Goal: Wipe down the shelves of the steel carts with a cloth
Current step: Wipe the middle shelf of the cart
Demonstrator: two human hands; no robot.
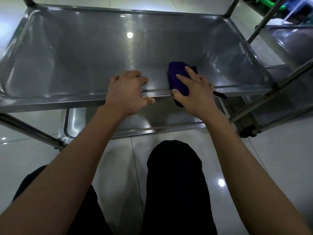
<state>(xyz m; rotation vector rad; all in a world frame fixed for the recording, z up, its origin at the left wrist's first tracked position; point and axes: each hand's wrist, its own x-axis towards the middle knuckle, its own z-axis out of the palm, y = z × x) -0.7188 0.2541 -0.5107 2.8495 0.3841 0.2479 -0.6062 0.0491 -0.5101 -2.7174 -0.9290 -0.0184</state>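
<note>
Black-trousered knees (174, 175) fill the near foreground above glossy floor tiles (118, 158). Beyond them, the left hand (127, 92) curls over the near rim of a steel cart shelf (84, 53), while the right hand (194, 89) grips a folded purple cloth (177, 73) at that rim, right of centre. No readable writing shows.

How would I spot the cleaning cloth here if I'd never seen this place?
Start at the wide steel cart shelf filling the upper half of the view and follow its near rim to the right. There the right hand presses a folded cloth over the rim, beside the left hand gripping the bare edge. It is the only dark purple, soft thing among shiny grey metal.
</note>
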